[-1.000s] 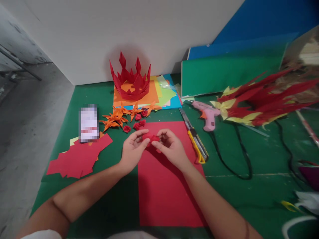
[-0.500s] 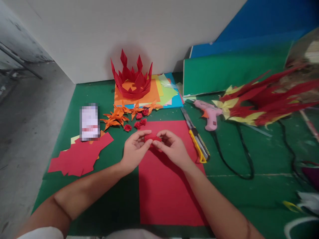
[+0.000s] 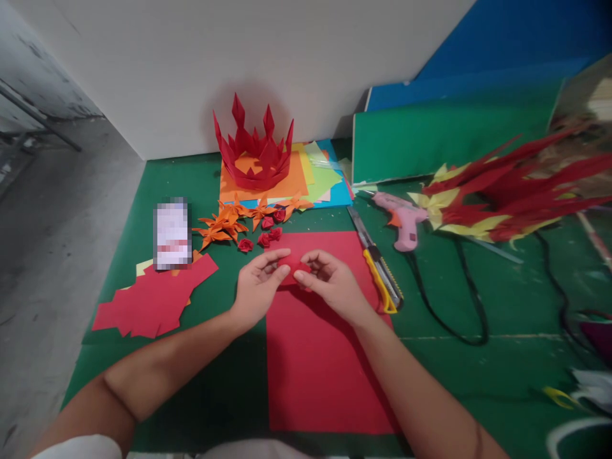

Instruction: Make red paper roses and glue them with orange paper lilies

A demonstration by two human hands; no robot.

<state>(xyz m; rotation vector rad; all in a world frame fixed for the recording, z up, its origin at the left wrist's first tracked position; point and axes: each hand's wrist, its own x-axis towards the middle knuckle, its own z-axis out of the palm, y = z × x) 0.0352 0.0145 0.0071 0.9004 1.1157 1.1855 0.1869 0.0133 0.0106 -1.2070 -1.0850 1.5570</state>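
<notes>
Left hand [image 3: 258, 284] is half curled, with one end of a folded red paper piece [image 3: 293, 263] pinched between thumb and fingers. The other end is pinched likewise by the right hand [image 3: 333, 284]. Exact folds cannot be told, being partly covered. The piece is held above the far part of the red sheet [image 3: 329, 376], taken as landmark. Fingertip grips at both ends are presumably used for fine control of thin paper.

Just beyond the sheet's far left corner, small red paper roses [image 3: 245, 245] and orange paper flowers [image 3: 220, 228] are grouped, probably to be kept off the work spot. Along its right edge a yellow-handled craft knife [image 3: 381, 274] is laid; farther right, a pink glue gun [image 3: 407, 224] is set down, likely for easy reach. Well left of the sheet, red paper cut-outs [image 3: 148, 299] are piled. Beyond it, a red paper crown [image 3: 258, 169] is stood upright on coloured sheets [image 3: 295, 182].
</notes>
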